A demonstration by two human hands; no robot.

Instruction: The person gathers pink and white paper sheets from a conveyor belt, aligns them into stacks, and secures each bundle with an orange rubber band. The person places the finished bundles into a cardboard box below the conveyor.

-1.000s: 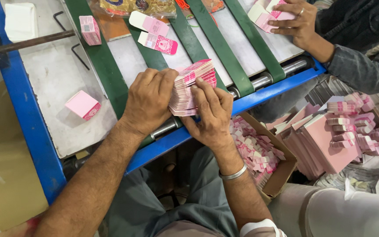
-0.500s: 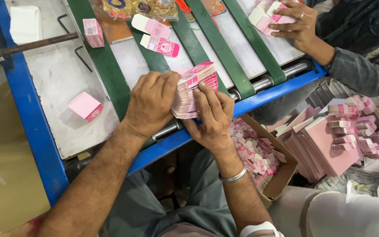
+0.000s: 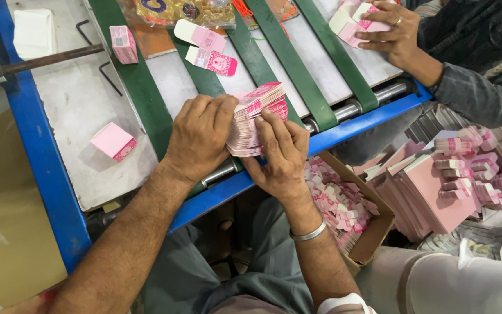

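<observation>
Head view: both hands, left hand (image 3: 198,139) and right hand (image 3: 281,156), closed around pink flat-carton stack (image 3: 255,116) over green belt (image 3: 140,87).

Packaging workshop. Blue-framed metal conveyor table (image 3: 42,157) with green flat belts (image 3: 140,87) and steel end roller (image 3: 350,109); below its edge, brown cardboard box of pink scraps (image 3: 373,232), beside stacked flat pink carton blanks (image 3: 437,192).

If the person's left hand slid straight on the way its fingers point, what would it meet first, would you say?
The left hand already presses on the pink card stack, fingers pointing right across it. So the stack comes first, with the right hand holding its other side.
</observation>
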